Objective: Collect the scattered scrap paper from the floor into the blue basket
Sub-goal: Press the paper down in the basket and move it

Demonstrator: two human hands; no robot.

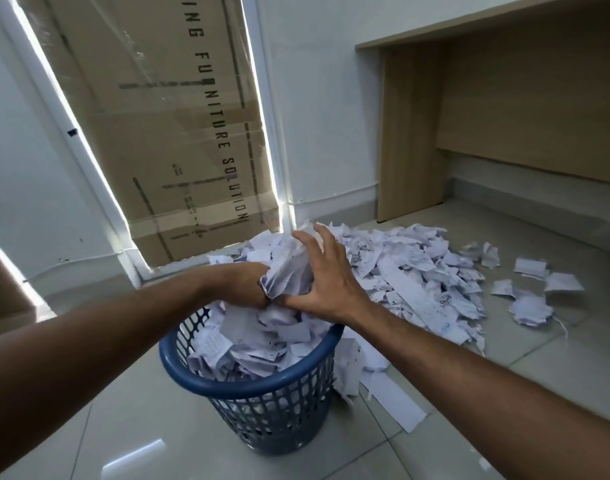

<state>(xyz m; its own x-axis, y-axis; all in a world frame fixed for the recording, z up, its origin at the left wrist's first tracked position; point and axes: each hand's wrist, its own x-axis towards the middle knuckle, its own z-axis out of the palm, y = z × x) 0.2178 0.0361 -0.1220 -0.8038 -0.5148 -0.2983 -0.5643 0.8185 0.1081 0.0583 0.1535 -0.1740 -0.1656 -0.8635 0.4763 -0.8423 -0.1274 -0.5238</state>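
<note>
A blue mesh basket (251, 384) stands on the tiled floor in front of me, heaped with white scrap paper. Both hands clasp a bundle of scrap paper (289, 271) just above the basket's far rim. My left hand (244, 284) presses the bundle from the left, its fingers partly hidden under the paper. My right hand (326, 282) lies spread over the bundle's right side. A large pile of scrap paper (417, 275) covers the floor behind and to the right of the basket. Loose scraps (532, 306) lie farther right.
A tall cardboard box (171, 133) wrapped in plastic leans against the wall behind the basket. A wooden desk (504, 116) stands at the right, with floor showing beneath it. Long paper strips (393, 400) trail on the floor beside the basket.
</note>
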